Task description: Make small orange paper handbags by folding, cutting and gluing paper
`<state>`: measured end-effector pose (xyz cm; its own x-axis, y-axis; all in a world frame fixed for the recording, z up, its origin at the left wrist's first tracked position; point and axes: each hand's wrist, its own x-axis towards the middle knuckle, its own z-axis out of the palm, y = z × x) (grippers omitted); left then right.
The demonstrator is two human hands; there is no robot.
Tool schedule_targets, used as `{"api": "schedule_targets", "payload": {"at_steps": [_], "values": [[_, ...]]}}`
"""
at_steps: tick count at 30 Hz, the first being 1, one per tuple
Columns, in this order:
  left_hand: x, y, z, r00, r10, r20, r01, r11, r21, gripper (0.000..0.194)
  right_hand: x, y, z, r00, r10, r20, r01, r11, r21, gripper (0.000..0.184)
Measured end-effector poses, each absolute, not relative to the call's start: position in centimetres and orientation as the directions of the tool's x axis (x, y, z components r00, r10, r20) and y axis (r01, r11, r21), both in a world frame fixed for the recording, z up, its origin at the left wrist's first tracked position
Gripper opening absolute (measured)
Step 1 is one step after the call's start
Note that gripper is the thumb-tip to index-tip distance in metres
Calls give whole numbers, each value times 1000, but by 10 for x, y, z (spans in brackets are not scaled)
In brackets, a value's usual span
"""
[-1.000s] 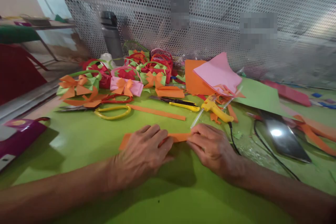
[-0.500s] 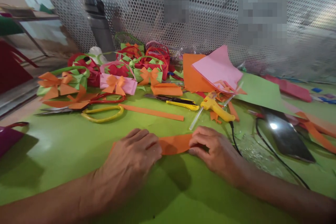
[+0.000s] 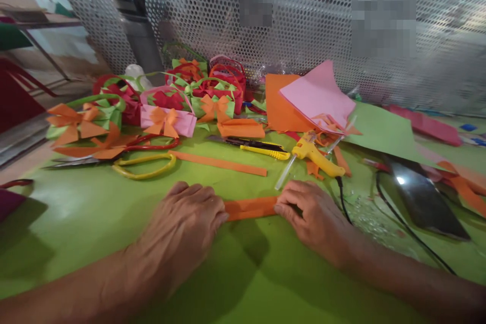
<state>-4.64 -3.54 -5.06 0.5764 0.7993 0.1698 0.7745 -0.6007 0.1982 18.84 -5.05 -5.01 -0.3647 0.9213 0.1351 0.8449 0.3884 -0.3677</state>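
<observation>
Between my two hands stretches a strip of orange paper (image 3: 251,208), with a crease or folded edge running along its length. My left hand (image 3: 190,223) is closed on its left part and hides that end. At the other end, my right hand (image 3: 309,215) pinches the strip between thumb and fingers. Just beyond it lies a thin flat orange paper strip (image 3: 224,163). A yellow glue gun (image 3: 317,156) with a clear glue stick at its tip rests beyond my right hand. Two utility knives (image 3: 261,148) lie farther back, beside a folded orange paper piece (image 3: 242,128).
Red- and yellow-handled scissors (image 3: 146,164) lie at the left. Small paper bags with bows (image 3: 167,121) crowd the back left, before a grey bottle (image 3: 140,40). Pink paper (image 3: 321,93) and green paper (image 3: 383,129) sheets lie back right, near a phone (image 3: 425,202) and cable.
The orange strip has gone from a curved lower edge to a straighter, narrower, creased shape. My left hand has shifted slightly left along it; my right hand keeps its pinch. The view has moved slightly.
</observation>
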Motion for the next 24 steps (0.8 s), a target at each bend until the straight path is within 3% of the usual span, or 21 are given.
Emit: {"api": "schedule_targets", "payload": {"at_steps": [11, 21, 24], "values": [[-43, -26, -50, 615, 752, 239, 763, -643, 62, 21, 186, -45, -49, -338, 934, 118, 889, 358, -286, 20], [-39, -26, -37, 634, 771, 68, 773, -635, -1, 12, 187, -45, -51, -351, 930, 108, 897, 367, -245, 20], [-39, -26, -37, 629, 772, 85, 775, -632, 3, 13, 187, -45, -51, -357, 928, 104, 896, 372, -242, 20]]}}
